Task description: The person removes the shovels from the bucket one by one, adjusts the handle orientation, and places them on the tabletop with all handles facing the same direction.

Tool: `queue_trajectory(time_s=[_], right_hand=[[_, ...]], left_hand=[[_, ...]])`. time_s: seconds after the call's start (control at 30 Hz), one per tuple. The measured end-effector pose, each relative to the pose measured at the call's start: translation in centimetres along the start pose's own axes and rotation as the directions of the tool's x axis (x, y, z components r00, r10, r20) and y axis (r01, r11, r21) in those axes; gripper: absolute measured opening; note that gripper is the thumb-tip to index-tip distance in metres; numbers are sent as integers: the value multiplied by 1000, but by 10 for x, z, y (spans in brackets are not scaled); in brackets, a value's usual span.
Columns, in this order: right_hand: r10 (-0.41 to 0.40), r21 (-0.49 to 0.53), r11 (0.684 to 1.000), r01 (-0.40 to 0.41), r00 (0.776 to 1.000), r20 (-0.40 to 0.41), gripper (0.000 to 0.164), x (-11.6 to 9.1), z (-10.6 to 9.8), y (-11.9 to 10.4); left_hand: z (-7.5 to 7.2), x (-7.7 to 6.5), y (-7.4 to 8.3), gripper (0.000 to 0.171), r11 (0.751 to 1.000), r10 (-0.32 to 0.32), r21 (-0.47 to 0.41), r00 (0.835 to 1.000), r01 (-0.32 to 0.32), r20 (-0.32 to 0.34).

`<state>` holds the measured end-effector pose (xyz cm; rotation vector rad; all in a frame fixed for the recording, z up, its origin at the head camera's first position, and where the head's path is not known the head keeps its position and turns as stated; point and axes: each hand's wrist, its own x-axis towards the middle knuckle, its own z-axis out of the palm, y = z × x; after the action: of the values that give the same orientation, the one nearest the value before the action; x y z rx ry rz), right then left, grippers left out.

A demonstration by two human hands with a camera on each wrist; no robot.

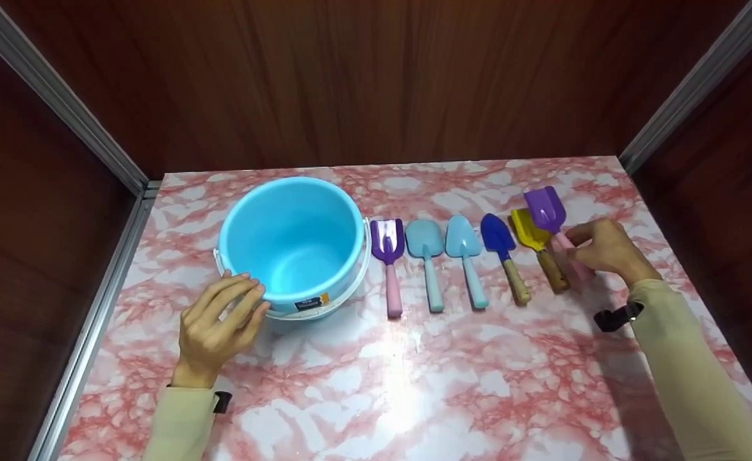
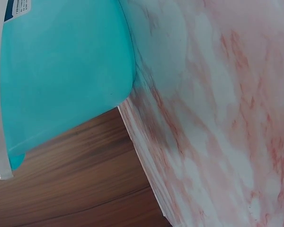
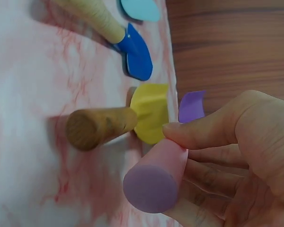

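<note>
My right hand [image 1: 606, 250] pinches the pink handle of a purple scoop-shaped hand shovel [image 1: 546, 208], between thumb and fingers in the right wrist view. Its blade hangs over the yellow hand shovel [image 1: 530, 230] with a wooden handle. My left hand [image 1: 219, 323] holds the near-left rim of a light blue bucket [image 1: 299, 234], fingertips over the edge and thumb outside. The left wrist view shows the bucket's side [image 2: 61, 71] but not the hand. Inside the bucket, only bare walls and floor show.
Right of the bucket lie another purple shovel [image 1: 387, 240] with a pink handle, a grey-blue one [image 1: 425, 238], a light blue trowel [image 1: 462, 235] and a dark blue trowel [image 1: 498, 234]. The marbled tabletop [image 1: 350, 384] is bounded by brown wood-grain panels [image 1: 376, 83].
</note>
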<state>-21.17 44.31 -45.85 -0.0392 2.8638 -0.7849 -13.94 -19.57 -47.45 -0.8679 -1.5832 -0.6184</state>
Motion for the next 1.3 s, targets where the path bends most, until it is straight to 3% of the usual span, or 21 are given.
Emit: queue_trajectory(time_s=[0.67, 1.3], right_hand=[[166, 27, 986, -168, 985, 43, 50, -13, -1, 33], [253, 35, 966, -255, 966, 60, 59, -11, 2, 44]], left_hand=[[1, 1, 0, 26, 1000, -3, -3, 1000, 3, -13], [-1, 0, 1, 25, 1000, -13, 10, 1000, 13, 2]])
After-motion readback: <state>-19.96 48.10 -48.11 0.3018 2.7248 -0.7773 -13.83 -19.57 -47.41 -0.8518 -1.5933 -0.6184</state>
